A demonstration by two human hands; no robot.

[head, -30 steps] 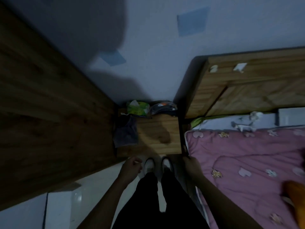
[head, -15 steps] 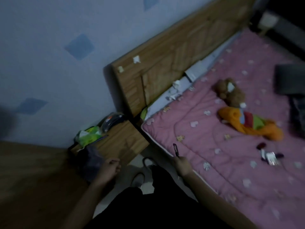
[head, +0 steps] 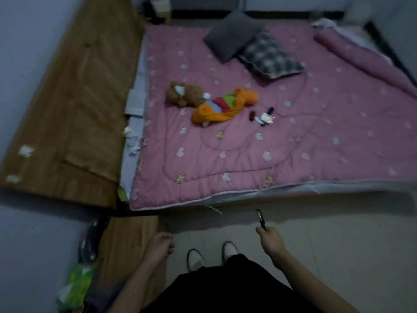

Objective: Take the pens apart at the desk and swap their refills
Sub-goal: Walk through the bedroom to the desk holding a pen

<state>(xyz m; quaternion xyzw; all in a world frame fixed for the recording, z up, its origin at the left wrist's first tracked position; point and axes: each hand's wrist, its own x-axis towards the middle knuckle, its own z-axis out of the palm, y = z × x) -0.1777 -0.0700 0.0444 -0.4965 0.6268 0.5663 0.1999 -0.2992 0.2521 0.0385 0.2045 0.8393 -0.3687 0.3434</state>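
My right hand (head: 269, 240) is closed around a dark pen (head: 261, 219) whose upper end sticks up above the fist, over the pale floor beside the bed. My left hand (head: 159, 243) hangs loosely curled at the edge of the wooden bedside table (head: 126, 240); nothing shows in it. A few small dark and white items (head: 264, 117), possibly pens or pen parts, lie on the pink quilt (head: 248, 154) near the middle of the bed; the dim light hides what they are.
A brown teddy bear (head: 184, 93) and an orange soft toy (head: 223, 105) lie on the quilt. Two cushions (head: 252, 44) sit at the far side. The wooden headboard (head: 74, 105) runs along the left. Green and dark packets (head: 79, 276) crowd the bedside table's left side. My white shoes (head: 212, 254) stand on the tiled floor.
The view has swung right, from the bedside table and wall to the whole bed. My right hand still holds the pen; my left hand stays by the table edge.
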